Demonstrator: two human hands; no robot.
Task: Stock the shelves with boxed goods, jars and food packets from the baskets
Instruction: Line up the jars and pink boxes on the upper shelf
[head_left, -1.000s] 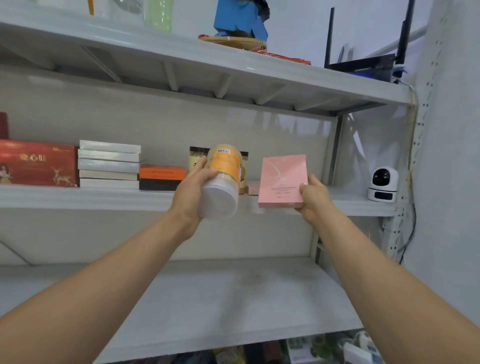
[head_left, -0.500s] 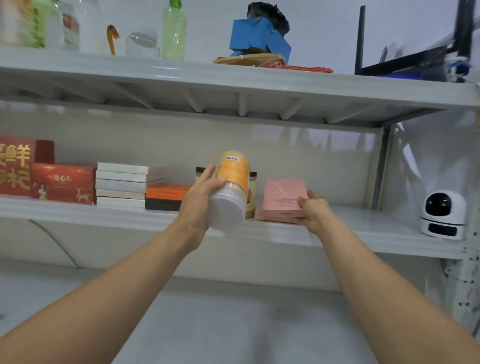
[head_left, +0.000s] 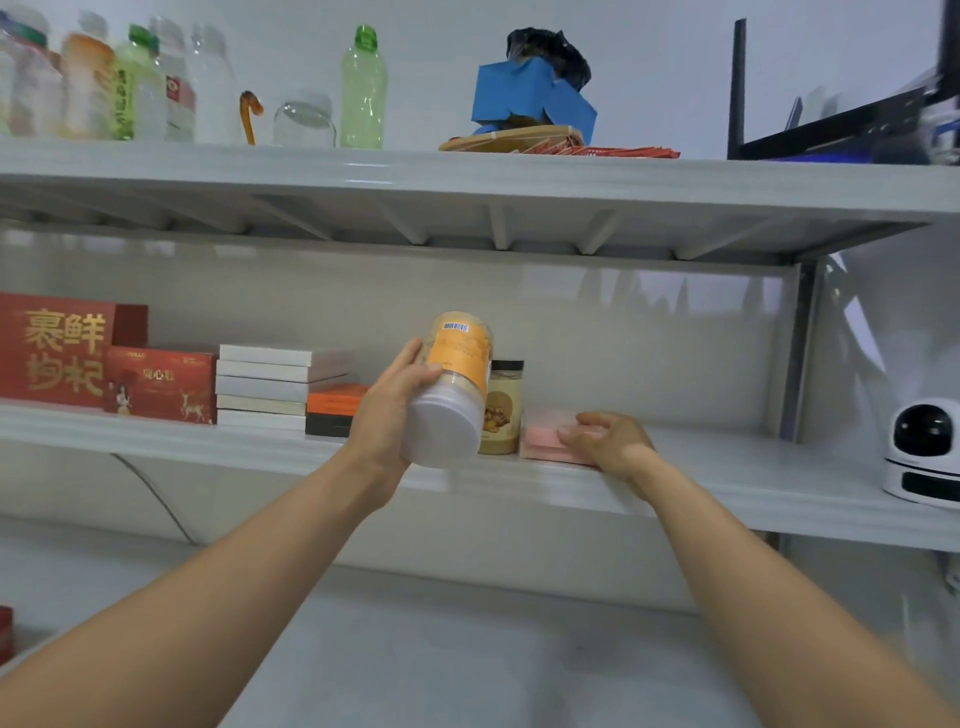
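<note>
Two hands are up at the middle shelf (head_left: 727, 483). The left hand (head_left: 395, 410) wraps fingers and thumb round a clear jar (head_left: 457, 384), tipped so its white lid faces the camera, with an orange label and pale beige powder inside. It hangs in the air just in front and left of the standing jar (head_left: 501, 410), which is upright with a dark lid and yellowish contents. Just right of the standing jar the pink box (head_left: 545, 436) lies flat. The right hand (head_left: 608, 441) sits on its right end, fingers curled over it, slightly blurred. Left of the standing jar is an orange-and-black box (head_left: 332, 410), then stacked white boxes (head_left: 270, 384).
</note>
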